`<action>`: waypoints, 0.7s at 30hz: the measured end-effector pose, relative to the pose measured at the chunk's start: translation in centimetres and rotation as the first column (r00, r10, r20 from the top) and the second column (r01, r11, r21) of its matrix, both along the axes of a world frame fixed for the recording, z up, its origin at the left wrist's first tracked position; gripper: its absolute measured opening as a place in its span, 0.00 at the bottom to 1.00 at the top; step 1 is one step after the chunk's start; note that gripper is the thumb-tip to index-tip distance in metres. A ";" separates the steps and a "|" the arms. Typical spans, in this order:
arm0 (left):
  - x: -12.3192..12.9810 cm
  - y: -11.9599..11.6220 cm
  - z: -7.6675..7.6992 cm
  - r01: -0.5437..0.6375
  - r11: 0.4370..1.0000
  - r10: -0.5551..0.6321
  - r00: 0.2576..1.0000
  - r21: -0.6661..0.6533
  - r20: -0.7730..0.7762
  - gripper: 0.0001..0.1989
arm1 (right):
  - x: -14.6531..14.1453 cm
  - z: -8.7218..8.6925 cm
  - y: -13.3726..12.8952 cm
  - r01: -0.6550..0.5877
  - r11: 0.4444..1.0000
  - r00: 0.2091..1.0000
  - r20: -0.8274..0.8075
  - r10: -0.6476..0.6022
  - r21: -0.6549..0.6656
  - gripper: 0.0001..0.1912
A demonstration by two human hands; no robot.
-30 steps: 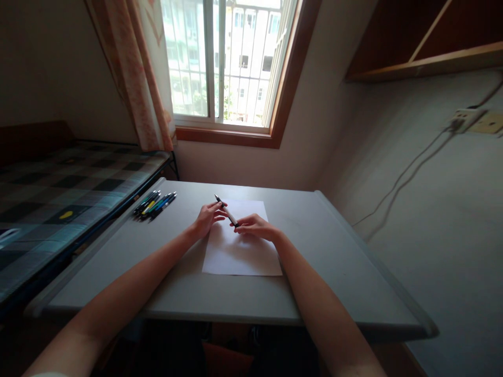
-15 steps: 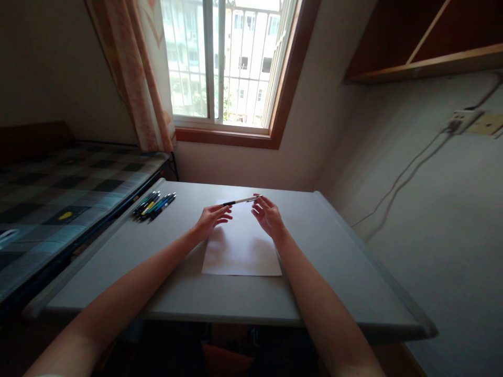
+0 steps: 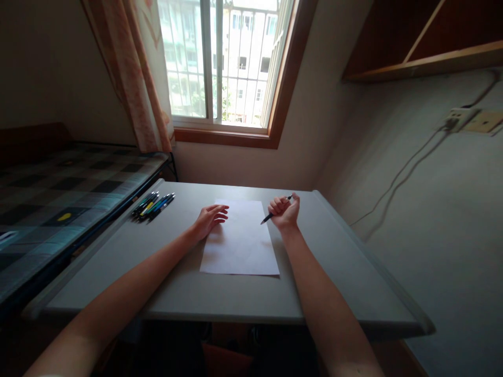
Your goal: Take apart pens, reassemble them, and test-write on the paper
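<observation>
My right hand [image 3: 285,210] is closed in a fist around a pen [image 3: 268,217], its thumb up by the pen's upper end. The pen slants down to the left, its dark tip over the right edge of a white sheet of paper [image 3: 241,246]. Above the left edge of that sheet is my left hand [image 3: 212,219], fingers apart and bent a little, with nothing in it. The paper looks blank and lies on the light grey table [image 3: 176,296].
A bunch of several pens [image 3: 151,206] lies at the table's far left. Beyond that side stands a bed with a checked cover [image 3: 98,183]. A window with a curtain [image 3: 135,78] is behind the table. A cable [image 3: 396,180] runs down the right wall from a socket.
The pen was held up level between both hands. My left hand has let go of it, and my right hand has moved right, closing round the pen and turning its tip down.
</observation>
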State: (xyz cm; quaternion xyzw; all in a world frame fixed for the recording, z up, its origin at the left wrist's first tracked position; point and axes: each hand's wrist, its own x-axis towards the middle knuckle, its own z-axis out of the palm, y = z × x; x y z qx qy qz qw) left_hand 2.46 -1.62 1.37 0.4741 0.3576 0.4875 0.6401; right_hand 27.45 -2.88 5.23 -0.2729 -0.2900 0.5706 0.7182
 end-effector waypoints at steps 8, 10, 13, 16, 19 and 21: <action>0.1 0.0 0.1 0.004 1.000 -0.004 1.000 -0.011 0.009 0.16 | -0.2 -0.1 0.1 -0.112 0.991 0.975 -0.184 0.123 0.072 0.21; 0.1 0.0 0.1 0.005 1.000 -0.005 1.000 -0.013 0.006 0.16 | -0.2 -0.1 0.0 -0.120 0.989 0.972 -0.191 0.134 0.083 0.21; 0.0 0.0 0.1 0.006 1.000 -0.006 1.000 -0.012 0.001 0.16 | -0.3 0.0 0.0 -0.141 0.988 0.973 -0.176 0.151 0.070 0.20; 0.0 0.1 0.0 0.009 1.000 -0.009 1.000 -0.012 0.003 0.16 | -0.5 0.1 -0.1 -0.137 0.989 0.975 -0.167 0.145 0.059 0.20; 0.0 0.2 0.0 0.014 1.000 -0.014 1.000 -0.015 0.009 0.15 | -0.6 0.1 -0.1 -0.128 0.990 0.977 -0.163 0.137 0.066 0.20; 0.0 0.2 0.0 0.017 1.000 -0.017 1.000 -0.017 0.014 0.15 | -0.6 0.1 -0.1 -0.141 0.988 0.976 -0.155 0.150 0.065 0.20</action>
